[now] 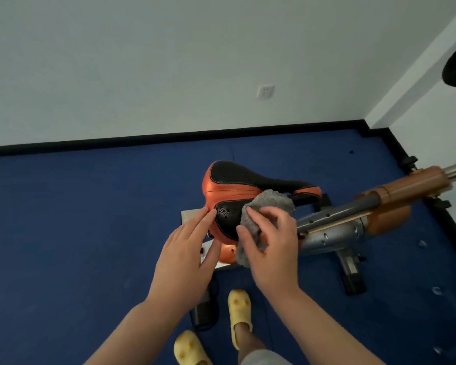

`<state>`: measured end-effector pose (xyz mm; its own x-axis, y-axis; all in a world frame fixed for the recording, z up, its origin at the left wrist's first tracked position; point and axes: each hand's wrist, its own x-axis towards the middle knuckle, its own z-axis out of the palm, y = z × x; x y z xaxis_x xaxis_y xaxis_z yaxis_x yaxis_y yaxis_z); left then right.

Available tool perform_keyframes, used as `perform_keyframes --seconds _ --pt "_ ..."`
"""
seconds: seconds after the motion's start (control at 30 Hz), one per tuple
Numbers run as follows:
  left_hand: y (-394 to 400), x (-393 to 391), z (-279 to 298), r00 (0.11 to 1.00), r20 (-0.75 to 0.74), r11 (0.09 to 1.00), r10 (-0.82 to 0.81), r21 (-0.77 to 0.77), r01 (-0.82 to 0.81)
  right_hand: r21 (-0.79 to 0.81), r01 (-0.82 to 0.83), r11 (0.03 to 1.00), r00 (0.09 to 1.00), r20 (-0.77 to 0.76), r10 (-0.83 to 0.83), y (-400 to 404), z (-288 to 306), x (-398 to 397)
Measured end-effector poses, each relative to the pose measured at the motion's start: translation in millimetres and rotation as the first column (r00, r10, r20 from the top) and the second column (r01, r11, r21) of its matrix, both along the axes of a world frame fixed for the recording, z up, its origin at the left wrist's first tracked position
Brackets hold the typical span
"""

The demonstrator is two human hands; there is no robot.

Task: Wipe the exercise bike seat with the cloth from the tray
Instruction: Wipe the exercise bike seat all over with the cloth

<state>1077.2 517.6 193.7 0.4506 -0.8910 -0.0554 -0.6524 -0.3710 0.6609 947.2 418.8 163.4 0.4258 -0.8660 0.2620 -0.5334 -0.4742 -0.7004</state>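
The exercise bike seat (pixel 237 185), orange with black perforated panels, is seen from above, mounted on the orange and silver bike frame (pixel 358 217) over blue flooring (pixel 77 219). A grey fluffy cloth (pixel 269 204) is pressed against the near right portion of the seat, bunched under the right hand (pixel 270 246). The right hand is closed on the cloth, with thumb and fingers curled around its folds; the bunching is judged to give a firm pad for rubbing. The wrist is bent slightly downward, the forearm entering from the lower right.

The left hand (pixel 187 248) is held open and flat, holding nothing, with its fingertips (pixel 208 213) touching the near left edge of the seat. This contact is judged to steady the seat against the wiping pressure. The left forearm enters from the lower left.

Part of a pale flat item, possibly the tray (pixel 188 216), is visible below the seat, largely hidden by the hands. Yellow slippers (pixel 238 312) are noted on the floor beneath.

Wiping is judged to be in progress; the far half of the seat is not covered by the cloth.
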Motion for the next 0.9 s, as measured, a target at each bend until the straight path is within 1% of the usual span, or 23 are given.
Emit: perform_keyframes --seconds 0.03,0.07,0.13,0.2,0.27,0.33,0.4,0.47,0.5,0.53,0.57,0.63,0.67,0.7,0.73,0.77,0.83,0.87,0.9 --pt "0 0 -1 1.0 -0.003 1.0 0.003 0.0 -0.003 -0.098 -0.04 0.994 0.996 -0.086 0.031 -4 -2 -3" --pt "1 -1 -1 1.0 -0.004 1.0 0.006 0.001 -0.006 -0.161 -0.077 0.984 0.987 -0.153 0.052 -11 -4 -4" --pt "1 -1 -1 1.0 -0.006 1.0 0.012 -0.001 -0.012 -0.204 -0.092 0.975 0.977 -0.208 0.049 -30 -5 -4" --pt "1 -3 -1 1.0 -0.012 1.0 0.025 0.003 -0.025 -0.2 -0.02 0.98 0.982 -0.187 -0.018 -44 -7 -2" --pt "0 -4 -1 0.999 -0.018 0.999 0.046 0.004 -0.046 -0.146 0.051 0.988 0.99 -0.126 -0.07 -40 -10 2" --pt "-1 -6 -2 0.997 -0.026 0.998 0.066 -0.007 -0.066 -0.066 0.041 0.997 0.997 -0.068 -0.045 -23 -15 5" --pt "-1 -8 -3 0.997 -0.029 0.997 0.075 -0.009 -0.075 -0.05 -0.06 0.997 0.996 -0.065 0.056 -15 -20 0" --pt "-1 -10 -3 0.997 -0.03 0.997 0.076 -0.004 -0.076 -0.122 -0.196 0.973 0.973 -0.145 0.178 -32 -23 -11" --pt "-2 -10 -3 0.997 -0.028 0.997 0.076 -0.002 -0.076 -0.152 -0.236 0.96 0.961 -0.184 0.207 -45 -24 -15" --pt "-2 -10 -3 0.997 -0.024 0.997 0.077 0.002 -0.077 -0.16 -0.23 0.96 0.961 -0.191 0.198 -55 -25 -18" --pt "-2 -10 -4 0.996 -0.022 0.997 0.082 0.005 -0.082 -0.14 -0.184 0.973 0.974 -0.159 0.161 -60 -24 -19" --pt "-3 -12 -5 0.994 -0.024 0.994 0.11 -0.001 -0.11 -0.038 -0.05 0.998 0.997 -0.061 0.047 -48 -20 -10" --pt "-3 -13 -6 0.992 -0.031 0.992 0.126 -0.01 -0.126 -0.004 -0.02 1.0 0.999 -0.033 0.02 -35 -19 -3" --pt "-4 -15 -7 0.989 -0.043 0.99 0.139 -0.019 -0.14 0.002 -0.035 0.999 0.999 -0.019 0.035 -23 -19 2" --pt "-5 -17 -7 0.988 -0.055 0.989 0.147 -0.025 -0.148 -0.025 -0.089 0.996 0.996 -0.022 0.088 -15 -20 4" --pt "-5 -19 -8 0.987 -0.061 0.988 0.148 -0.025 -0.15 -0.068 -0.162 0.984 0.986 -0.047 0.159 -15 -20 2" --pt "-5 -20 -8 0.989 -0.054 0.99 0.136 -0.019 -0.138 -0.167 -0.29 0.942 0.952 -0.152 0.266 -33 -22 -8" --pt "-4 -20 -8 0.991 -0.046 0.992 0.128 -0.014 -0.129 -0.198 -0.32 0.927 0.94 -0.189 0.284 -43 -23 -13" --pt "-4 -18 -7 0.991 -0.039 0.992 0.125 -0.006 -0.125 -0.201 -0.304 0.931 0.946 -0.182 0.269 -49 -25 -16"
